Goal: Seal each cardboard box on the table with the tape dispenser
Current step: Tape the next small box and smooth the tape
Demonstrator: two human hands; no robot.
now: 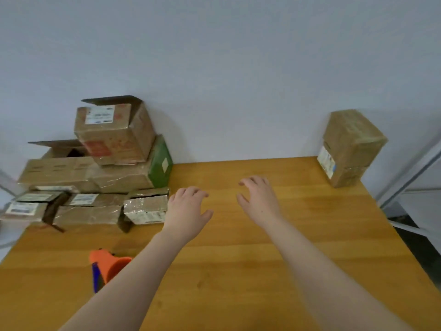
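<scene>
A pile of cardboard boxes [95, 177] fills the table's far left; the top box [114, 134] has a flap standing open, and a long box under it [59, 149] is open too. A small taped box [145, 209] sits at the pile's front right, just left of my left hand [186, 211]. My left hand hovers over the wood, fingers spread, holding nothing. My right hand [259, 199] hovers beside it, also spread and empty. An orange and blue tape dispenser [105, 268] lies near the front left, partly hidden by my left forearm. A single taped box [348, 146] stands upright at the far right corner.
The wooden table [238, 259] runs up to a plain pale wall [214, 68]. Grey metal frame bars [417, 168] stand past the table's right edge, with dark floor below them.
</scene>
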